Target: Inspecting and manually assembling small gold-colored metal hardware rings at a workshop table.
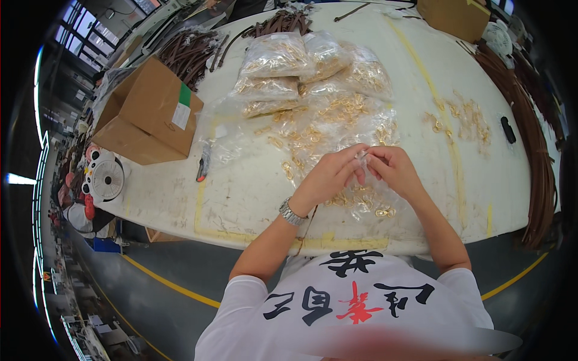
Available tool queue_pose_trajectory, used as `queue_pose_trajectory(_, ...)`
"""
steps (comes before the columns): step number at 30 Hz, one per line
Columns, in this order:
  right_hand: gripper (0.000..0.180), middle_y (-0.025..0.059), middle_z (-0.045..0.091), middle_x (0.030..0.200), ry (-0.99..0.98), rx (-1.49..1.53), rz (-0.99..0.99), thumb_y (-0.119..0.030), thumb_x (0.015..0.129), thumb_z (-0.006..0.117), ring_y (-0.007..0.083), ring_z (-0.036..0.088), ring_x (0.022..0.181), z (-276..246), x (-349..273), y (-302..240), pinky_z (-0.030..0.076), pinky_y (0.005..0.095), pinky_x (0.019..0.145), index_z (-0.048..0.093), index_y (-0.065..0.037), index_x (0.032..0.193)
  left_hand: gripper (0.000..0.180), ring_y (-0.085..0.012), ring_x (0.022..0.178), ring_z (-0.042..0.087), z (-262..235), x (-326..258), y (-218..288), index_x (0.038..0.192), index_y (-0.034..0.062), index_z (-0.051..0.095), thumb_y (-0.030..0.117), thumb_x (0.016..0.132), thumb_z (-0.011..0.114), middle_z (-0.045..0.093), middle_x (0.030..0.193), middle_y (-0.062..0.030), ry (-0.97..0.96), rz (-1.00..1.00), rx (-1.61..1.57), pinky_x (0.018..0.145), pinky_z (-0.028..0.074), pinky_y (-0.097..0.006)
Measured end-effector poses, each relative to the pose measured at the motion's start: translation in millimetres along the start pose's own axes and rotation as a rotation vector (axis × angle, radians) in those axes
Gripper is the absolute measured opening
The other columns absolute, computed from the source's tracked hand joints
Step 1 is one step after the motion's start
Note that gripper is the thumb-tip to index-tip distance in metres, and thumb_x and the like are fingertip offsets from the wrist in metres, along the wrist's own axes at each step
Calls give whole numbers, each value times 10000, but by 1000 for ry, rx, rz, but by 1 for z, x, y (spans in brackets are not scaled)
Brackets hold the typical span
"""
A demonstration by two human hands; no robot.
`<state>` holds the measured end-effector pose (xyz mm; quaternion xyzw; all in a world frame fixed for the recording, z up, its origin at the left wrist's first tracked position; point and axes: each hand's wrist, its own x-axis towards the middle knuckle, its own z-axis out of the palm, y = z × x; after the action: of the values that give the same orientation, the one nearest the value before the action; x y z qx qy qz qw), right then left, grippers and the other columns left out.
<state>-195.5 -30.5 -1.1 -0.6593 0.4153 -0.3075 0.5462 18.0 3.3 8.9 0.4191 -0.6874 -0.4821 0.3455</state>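
Over the near middle of the table, my left hand [337,173] and my right hand [392,171] meet, fingers closed in a pinch. Between their fingertips is a bit of clear plastic bag [361,157]; whether anything is inside it is too small to tell. Beneath and around them lie small clear bags with gold-coloured metal snap hooks [385,212]. Beyond rises a stack of large clear bags [274,55] filled with gold-coloured hardware. More loose snap hooks [469,117] are spread out to the right.
An open cardboard box [158,114] stands at left, with a utility knife [203,161] beside it. A panda-shaped fan [107,178] is at the left edge. Brown straps [537,168] run along the right edge, near a black object [508,130]. Another cardboard box [454,19] sits far right.
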Motion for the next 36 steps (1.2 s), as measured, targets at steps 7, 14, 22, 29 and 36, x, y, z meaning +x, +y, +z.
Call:
queue_pose_trajectory(7, 199, -10, 582, 685, 59, 25, -77, -106, 1051, 573, 61, 496, 621, 10, 3, 1, 409, 257, 576, 684, 24, 950, 396, -63, 623, 565, 4, 8, -15, 1467, 21, 550, 111, 1094, 453, 739, 883, -54, -48, -105, -408, 594, 487, -219)
queue_pose_trajectory(14, 195, 33, 609, 678, 168, -19, -105, -98, 1055, 540, 105, 559, 604, 6, -7, -6, 468, 290, 595, 690, 11, 995, 446, -59, 625, 568, 13, 10, 2, 1531, 11, 494, 93, 1097, 431, 735, 893, -75, -99, -148, -456, 571, 471, -207)
queue_pose_trajectory(22, 220, 46, 614, 696, 120, -26, -136, -96, 1068, 529, 121, 585, 635, 15, -10, -9, 485, 300, 620, 605, 13, 892, 409, -53, 628, 568, 19, 8, -3, 1480, 36, 568, 81, 1086, 466, 708, 851, -44, 70, -209, -331, 546, 453, -213)
queue_pose_trajectory(29, 223, 101, 651, 705, 176, -146, -169, -115, 1031, 556, 252, 629, 634, 21, -10, -6, 507, 386, 644, 612, 1, 848, 333, -61, 656, 599, 32, 10, -10, 1353, 17, 655, 32, 1062, 493, 691, 802, -52, 252, -70, 6, 566, 474, -243)
queue_pose_trajectory(36, 185, 41, 626, 692, 211, -140, -182, -114, 1048, 574, 132, 566, 621, 0, -11, -6, 470, 299, 598, 649, 8, 930, 273, -48, 671, 561, 30, 8, -10, 1271, 1, 694, 74, 1075, 519, 663, 782, -25, 294, -117, -134, 595, 450, -237)
